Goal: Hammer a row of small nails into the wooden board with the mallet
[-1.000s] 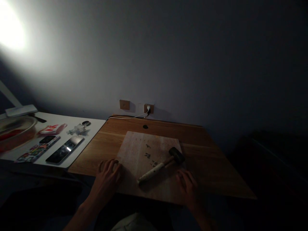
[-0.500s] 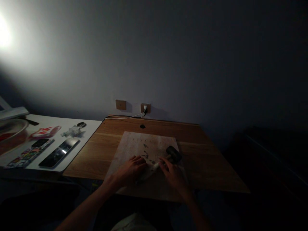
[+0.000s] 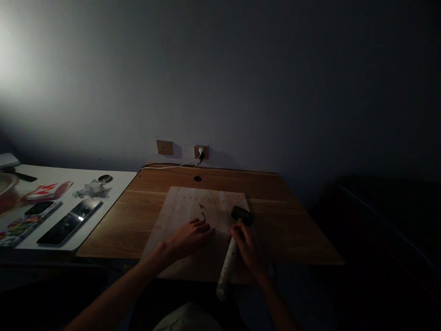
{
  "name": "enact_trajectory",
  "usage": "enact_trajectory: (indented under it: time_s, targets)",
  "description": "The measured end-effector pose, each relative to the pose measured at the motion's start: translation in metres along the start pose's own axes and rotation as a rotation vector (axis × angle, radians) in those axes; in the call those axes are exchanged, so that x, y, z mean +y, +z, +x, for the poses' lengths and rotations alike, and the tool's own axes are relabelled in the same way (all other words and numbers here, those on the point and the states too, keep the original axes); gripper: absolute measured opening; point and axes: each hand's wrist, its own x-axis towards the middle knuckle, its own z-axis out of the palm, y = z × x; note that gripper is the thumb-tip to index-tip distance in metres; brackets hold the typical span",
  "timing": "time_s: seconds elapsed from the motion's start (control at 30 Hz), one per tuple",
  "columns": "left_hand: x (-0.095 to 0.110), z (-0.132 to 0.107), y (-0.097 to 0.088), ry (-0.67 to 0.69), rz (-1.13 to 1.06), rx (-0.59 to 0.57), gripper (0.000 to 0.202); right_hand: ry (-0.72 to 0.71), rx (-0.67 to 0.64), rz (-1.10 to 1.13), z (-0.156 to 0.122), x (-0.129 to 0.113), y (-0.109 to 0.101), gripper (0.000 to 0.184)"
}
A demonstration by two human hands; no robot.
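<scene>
A pale wooden board (image 3: pixel 182 207) lies on a brown wooden desk (image 3: pixel 285 230). My right hand (image 3: pixel 246 246) is closed round the light handle of a black-headed mallet (image 3: pixel 230 257), whose head rests on the board's right edge. My left hand (image 3: pixel 191 235) lies on the board with its fingertips pinched at a small metal piece beside several small nails (image 3: pixel 202 210). The dim light hides what the pinch holds.
A white table (image 3: pixel 113 181) adjoins the desk on the left, carrying a dark phone (image 3: pixel 70 221), a colourful case (image 3: pixel 24 220) and small packets. Wall sockets with a white cable (image 3: pixel 179 164) sit behind the desk. The right side is dark.
Both hands moved from the board's near edge to its middle. My right hand took hold of the mallet and swung its handle toward me. My left hand reached the nails.
</scene>
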Motion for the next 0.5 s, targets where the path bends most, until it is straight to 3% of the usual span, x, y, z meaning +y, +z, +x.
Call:
enact_trajectory:
  time_s: [0.17,0.27,0.4,0.5]
  targets:
    - [0.003,0.004,-0.006,-0.010,-0.034,-0.034,0.014,0.153,0.074,0.226,0.001,0.007,-0.001,0.030]
    - [0.000,0.004,-0.005,-0.051,-0.182,-0.007,0.015,0.152,0.178,0.244,0.006,0.014,-0.001,0.028]
    - [-0.021,0.003,0.006,-0.204,-0.466,0.149,0.020,0.075,0.249,0.145,0.009,0.025,-0.001,0.030]
    - [-0.046,0.010,0.021,-0.406,-0.538,0.301,0.018,0.034,0.235,0.077,0.008,0.028,-0.001,0.032]
